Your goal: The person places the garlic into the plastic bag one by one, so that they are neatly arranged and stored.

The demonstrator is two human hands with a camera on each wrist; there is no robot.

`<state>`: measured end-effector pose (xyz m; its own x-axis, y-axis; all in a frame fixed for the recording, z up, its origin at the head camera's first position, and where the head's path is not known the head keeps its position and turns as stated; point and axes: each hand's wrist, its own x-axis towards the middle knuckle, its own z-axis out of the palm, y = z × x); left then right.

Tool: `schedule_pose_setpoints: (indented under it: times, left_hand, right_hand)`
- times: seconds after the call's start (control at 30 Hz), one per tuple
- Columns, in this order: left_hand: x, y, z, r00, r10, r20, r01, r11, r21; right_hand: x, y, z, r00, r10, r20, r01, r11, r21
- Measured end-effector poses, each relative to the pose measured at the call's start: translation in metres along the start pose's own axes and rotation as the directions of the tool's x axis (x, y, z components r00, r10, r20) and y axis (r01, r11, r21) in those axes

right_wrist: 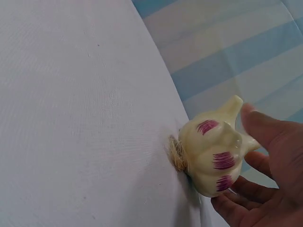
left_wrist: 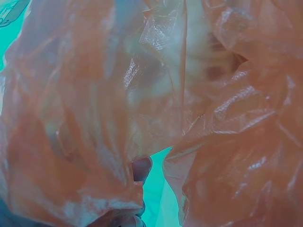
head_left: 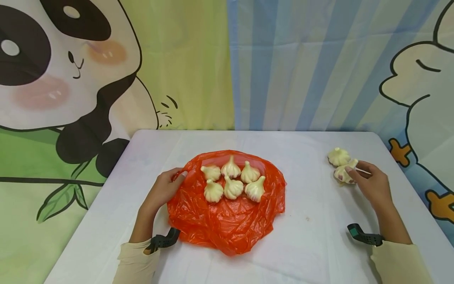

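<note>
A crumpled red plastic bag [head_left: 227, 225] lies spread on the table, with several garlic bulbs [head_left: 233, 188] resting on it in two rows. My left hand [head_left: 164, 189] holds the bag's left edge, thumb on top. Red film fills most of the left wrist view, where only fingertips [left_wrist: 141, 169] show past it. At the table's right side, my right hand [head_left: 370, 183] holds a garlic bulb [head_left: 343, 175] between thumb and fingers. Purple streaks and a tuft of roots mark this bulb [right_wrist: 215, 161] in the right wrist view. Just beyond it sits another garlic bulb [head_left: 338, 156].
The white table [head_left: 312, 244] ends at a back edge in front of a printed curtain [head_left: 283, 63] with a panda and stripes. Dark wrist devices [head_left: 365, 235] are worn on both wrists. A stretch of tabletop separates the bag from the right-hand bulbs.
</note>
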<state>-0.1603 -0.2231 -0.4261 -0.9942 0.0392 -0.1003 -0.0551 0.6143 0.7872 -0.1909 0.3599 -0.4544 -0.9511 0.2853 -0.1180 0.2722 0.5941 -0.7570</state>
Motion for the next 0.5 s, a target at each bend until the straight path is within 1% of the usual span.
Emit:
schedule_pose_setpoints:
  times: [0.17, 0.3, 0.5]
  left_hand:
    - [-0.0006, 0.0010, 0.0009, 1.000, -0.016, 0.006, 0.016, 1.000, -0.016]
    - [-0.0004, 0.0021, 0.0005, 1.000, -0.004, 0.005, 0.004, 1.000, -0.010]
    - [-0.0004, 0.0033, -0.0004, 1.000, 0.010, 0.005, -0.010, 1.000, -0.008]
  right_hand:
    - [-0.0007, 0.0022, 0.0025, 0.999, -0.001, 0.047, 0.002, 1.000, -0.020]
    - [-0.0026, 0.0051, 0.0026, 0.998, -0.007, 0.055, 0.008, 1.000, -0.021]
    - [-0.0063, 0.0065, 0.0003, 0.998, -0.034, 0.057, 0.037, 0.998, -0.058]
